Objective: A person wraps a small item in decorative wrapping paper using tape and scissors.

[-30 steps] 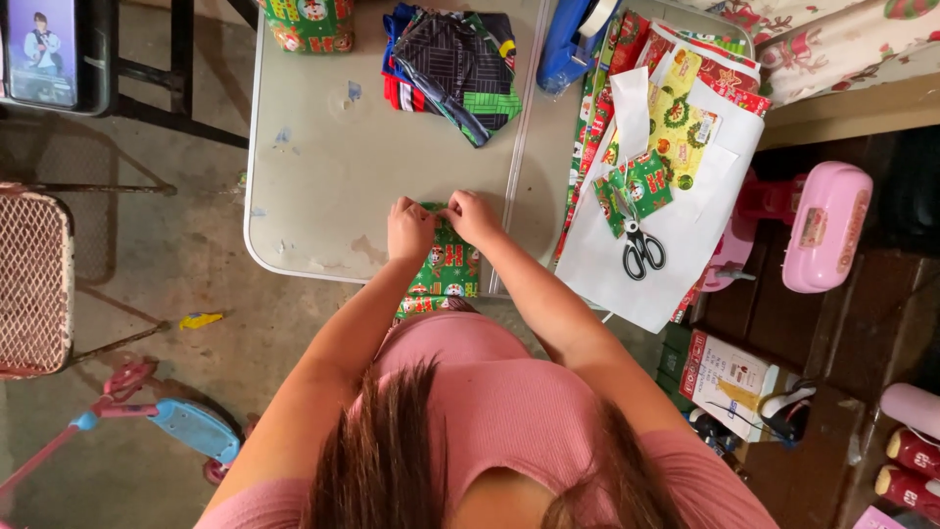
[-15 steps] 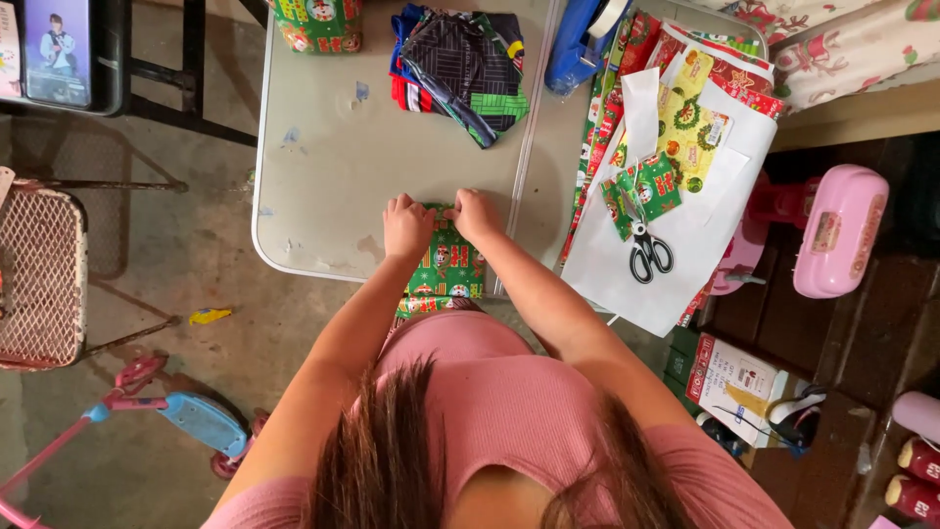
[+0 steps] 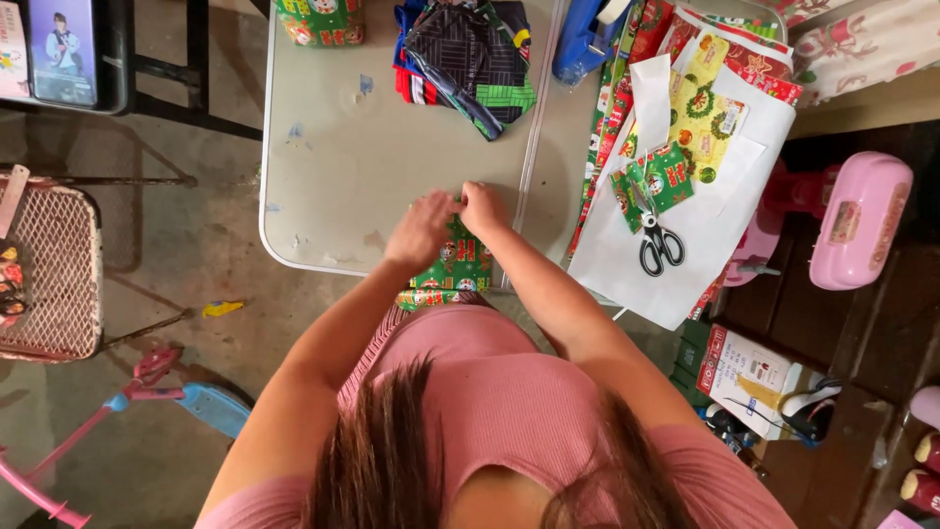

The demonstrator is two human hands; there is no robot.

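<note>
- Both hands press flat on a small parcel in green Christmas paper [image 3: 452,272], which lies at the near edge of the grey folding table [image 3: 343,167] and hangs a little over it.
- Her left hand [image 3: 421,227] rests on the far left part of the parcel with fingers spread; the right hand [image 3: 484,207] is just beside it, fingers bent down on the paper. Neither hand pinches anything.
- Both forearms reach forward from the body, and the elbows stay near the pink top.
- At the far edge of the table stands another wrapped green box [image 3: 321,20], and near it lies a pile of dark folded cloth [image 3: 468,54].
- On the right, sheets of wrapping paper [image 3: 705,127] lie white side up, with black scissors [image 3: 658,245] on them.
- A pink plastic case [image 3: 860,220] stands beside the table.
</note>
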